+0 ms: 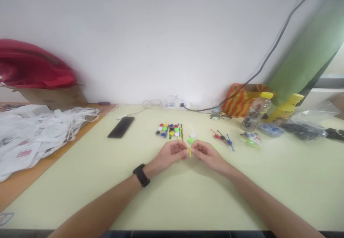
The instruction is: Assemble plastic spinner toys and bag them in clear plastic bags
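Observation:
My left hand and my right hand meet above the table, with fingertips pinched on a small yellow plastic piece. Its exact kind is too small to make out. Just beyond my fingers are a green disc and a white disc. Several coloured round discs lie in a group behind my left hand, with thin coloured sticks among and beside them. To the right of my hands lie a red stick with a disc, a black one and a blue one.
A black phone lies left. White bags cover the orange surface beyond it. At the right are a clear bag of coloured pieces, a bottle, a yellow bottle and glasses. A power strip sits against the wall.

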Available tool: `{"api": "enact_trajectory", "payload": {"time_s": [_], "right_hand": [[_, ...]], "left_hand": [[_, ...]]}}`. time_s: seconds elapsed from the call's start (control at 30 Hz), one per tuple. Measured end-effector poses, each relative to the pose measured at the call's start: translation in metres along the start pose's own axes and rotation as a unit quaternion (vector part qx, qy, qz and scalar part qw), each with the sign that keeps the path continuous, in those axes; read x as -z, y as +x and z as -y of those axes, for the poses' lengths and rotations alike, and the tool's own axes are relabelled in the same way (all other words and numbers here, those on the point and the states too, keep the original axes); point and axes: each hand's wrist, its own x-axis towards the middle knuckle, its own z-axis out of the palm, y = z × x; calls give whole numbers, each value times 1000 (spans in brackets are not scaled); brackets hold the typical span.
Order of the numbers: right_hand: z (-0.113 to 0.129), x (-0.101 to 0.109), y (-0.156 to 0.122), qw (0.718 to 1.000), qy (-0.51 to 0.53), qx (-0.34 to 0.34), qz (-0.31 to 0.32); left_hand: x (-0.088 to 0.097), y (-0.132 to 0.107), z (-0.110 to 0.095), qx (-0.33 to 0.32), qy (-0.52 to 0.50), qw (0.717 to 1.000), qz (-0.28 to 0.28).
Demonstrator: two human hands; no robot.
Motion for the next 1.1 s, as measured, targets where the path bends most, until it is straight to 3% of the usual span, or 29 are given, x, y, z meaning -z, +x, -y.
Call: {"api": "enact_trajectory", "payload": {"time_s": [0.33,0.57,0.73,0.97,1.1], "right_hand": [[-2,2,-5,996,50,45,-65],[-5,7,-3,1000,-1,1,-29],[-7,15,0,993,-43,1,-110],[0,0,-1,999,-21,24,-17],[-4,-2,-1,999,-40,23,0]], "left_hand": [[-2,0,-2,0,-4,1000,-13],[-1,1,-4,-6,-9,1000,-29],[-1,1,-4,-7,-8,999,-37],[-1,0,-3,-1,-5,1000,-24],[-2,0,-3,-12,-6,1000,-16]]}}
